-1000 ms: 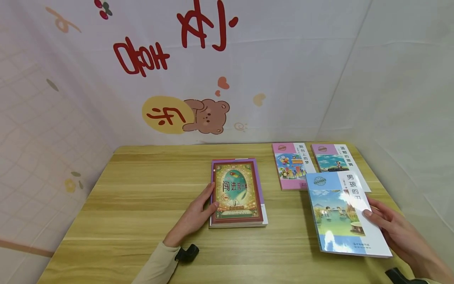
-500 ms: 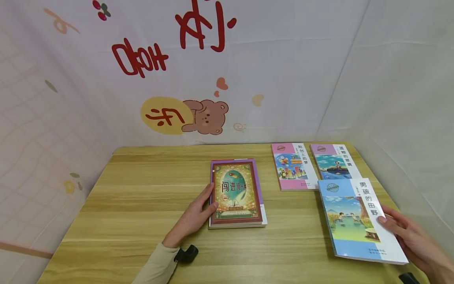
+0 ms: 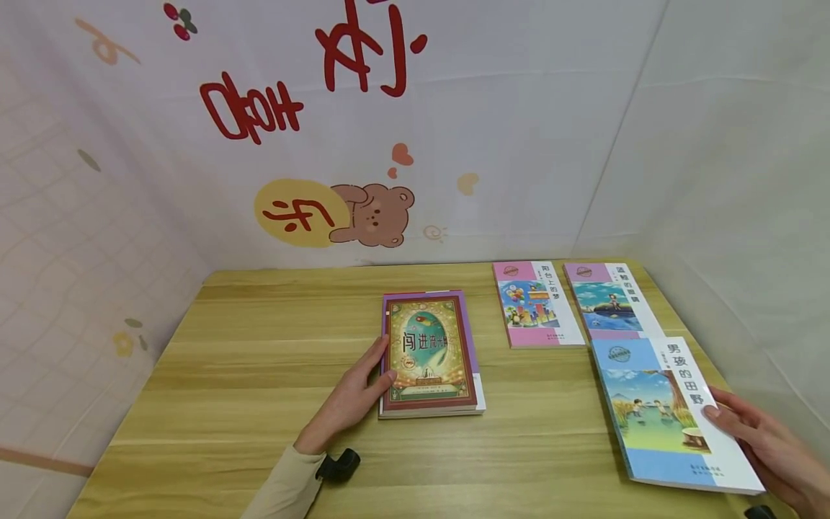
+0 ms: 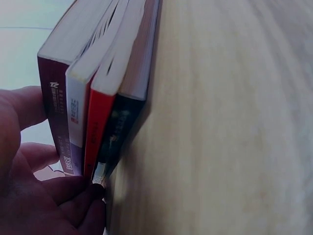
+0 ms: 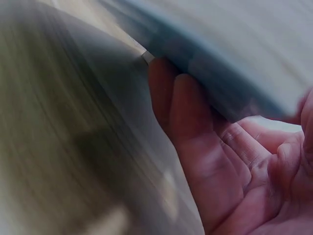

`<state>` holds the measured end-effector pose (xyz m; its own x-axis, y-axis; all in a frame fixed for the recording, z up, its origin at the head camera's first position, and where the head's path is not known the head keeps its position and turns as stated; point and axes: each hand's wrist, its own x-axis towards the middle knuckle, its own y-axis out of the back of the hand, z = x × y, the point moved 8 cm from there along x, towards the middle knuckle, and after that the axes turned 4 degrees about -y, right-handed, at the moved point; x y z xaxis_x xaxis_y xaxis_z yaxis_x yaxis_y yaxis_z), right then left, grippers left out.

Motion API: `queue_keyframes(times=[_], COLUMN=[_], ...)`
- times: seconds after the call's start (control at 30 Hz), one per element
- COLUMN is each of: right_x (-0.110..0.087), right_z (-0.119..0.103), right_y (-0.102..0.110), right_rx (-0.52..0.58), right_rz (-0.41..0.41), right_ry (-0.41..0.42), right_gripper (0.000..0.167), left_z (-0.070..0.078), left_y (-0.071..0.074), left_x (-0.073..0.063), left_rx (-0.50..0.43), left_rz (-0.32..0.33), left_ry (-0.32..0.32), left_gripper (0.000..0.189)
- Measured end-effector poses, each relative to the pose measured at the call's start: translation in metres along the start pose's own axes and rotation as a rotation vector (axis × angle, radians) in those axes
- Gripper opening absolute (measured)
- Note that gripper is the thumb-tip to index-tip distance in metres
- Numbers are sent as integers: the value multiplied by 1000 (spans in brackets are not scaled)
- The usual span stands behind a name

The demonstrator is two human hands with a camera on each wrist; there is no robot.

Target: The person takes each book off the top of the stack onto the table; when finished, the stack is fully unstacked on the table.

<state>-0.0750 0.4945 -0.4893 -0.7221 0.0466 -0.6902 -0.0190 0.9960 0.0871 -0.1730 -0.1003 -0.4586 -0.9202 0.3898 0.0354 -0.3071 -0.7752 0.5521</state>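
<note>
In the middle of the wooden table (image 3: 259, 375) lies a stack of several books, topped by a gold-and-brown illustrated book (image 3: 431, 353). My left hand (image 3: 350, 393) rests against the stack's left side. In the left wrist view its fingers (image 4: 73, 196) touch the dark, white, red and dark green spines. At the right, a blue-and-white paperback book (image 3: 674, 418) is held by its right edge in my right hand (image 3: 765, 440), thumb on the cover. From the right wrist, fingers (image 5: 190, 112) show under the book, which is tilted above the table.
Behind the held book lie two pink-and-white paperbacks side by side, one with balloons (image 3: 534, 306) and one with a blue sea picture (image 3: 609, 303). The held book overlaps the latter's lower edge in the head view. A printed fabric wall (image 3: 519, 130) encloses the table.
My right hand has carried the blue-and-white book rightward and toward the table's near side, uncovering more of the sea-picture book. The left hand stays against the stack.
</note>
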Motion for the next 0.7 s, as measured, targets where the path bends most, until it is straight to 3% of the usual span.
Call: queue_keyframes(times=[0.47, 0.7], right_x=[2, 8], right_z=[13, 16], right_y=[11, 21], right_rx=[9, -199], right_rz=[-11, 59], right_ry=[-36, -43], right_gripper=[94, 94], left_z=[-3, -3], left_y=[0, -1], left_x=[1, 1], left_rx=[15, 8], left_rz=[-2, -9], left_ry=[-10, -6], left_gripper=[72, 72])
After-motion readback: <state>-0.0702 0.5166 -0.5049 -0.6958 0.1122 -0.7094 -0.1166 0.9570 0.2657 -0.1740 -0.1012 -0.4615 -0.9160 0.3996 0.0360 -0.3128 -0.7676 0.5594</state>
